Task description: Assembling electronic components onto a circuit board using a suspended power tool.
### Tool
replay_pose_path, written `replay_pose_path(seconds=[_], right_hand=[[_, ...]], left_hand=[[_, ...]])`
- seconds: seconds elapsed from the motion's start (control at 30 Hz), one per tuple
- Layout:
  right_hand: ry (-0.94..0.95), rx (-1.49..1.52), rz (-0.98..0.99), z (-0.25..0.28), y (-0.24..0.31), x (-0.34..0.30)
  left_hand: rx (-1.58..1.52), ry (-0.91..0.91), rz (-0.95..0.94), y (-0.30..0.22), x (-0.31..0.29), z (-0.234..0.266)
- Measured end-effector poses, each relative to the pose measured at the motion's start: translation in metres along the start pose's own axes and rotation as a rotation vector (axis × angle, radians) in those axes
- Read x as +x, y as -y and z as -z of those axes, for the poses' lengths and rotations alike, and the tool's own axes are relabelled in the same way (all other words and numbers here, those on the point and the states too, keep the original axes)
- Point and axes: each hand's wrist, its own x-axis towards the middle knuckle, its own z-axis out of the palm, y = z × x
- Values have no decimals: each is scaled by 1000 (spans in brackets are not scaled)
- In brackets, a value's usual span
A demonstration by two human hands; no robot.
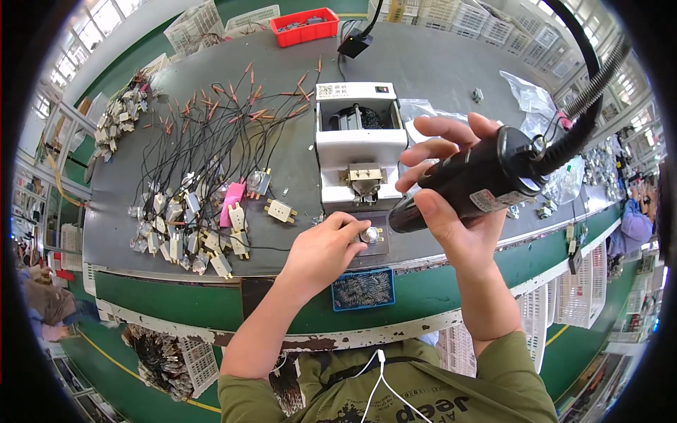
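Observation:
My right hand (458, 190) is around a black electric screwdriver (483, 173), thumb below and fingers loosely curled over it; its nose tilts down to the left. Close to that nose, my left hand (326, 248) pinches a small clear-and-metal part with brass tabs (371, 236) on a flat plate at the bench's front edge. A black cord runs from the left toward this hand. Behind the part stands a white bench machine (361, 151) with an open top. A blue tray of small metal pieces (363, 289) sits just below, at the edge.
Left of the machine lies a tangle of black cords with copper-coloured ends (233, 106) and beige blocks (204, 225). A red bin (305, 27) stands at the back. Clear plastic bags (532, 95) lie to the right. The screwdriver's coiled cable (599, 77) hangs from above.

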Motion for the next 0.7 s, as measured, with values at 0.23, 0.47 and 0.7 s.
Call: replay_pose_path(seconds=[0.23,0.47,0.7], right_hand=[[-68,-7,15,-11,0,0],[-97,42,-48,-26,5,-8],[-29,-41,-45,-25,-13,-17]], left_hand=[[26,13,1,4,-2,-6],[64,2,-7,6,-2,-7],[33,-21,-35,9,-3,-8]])
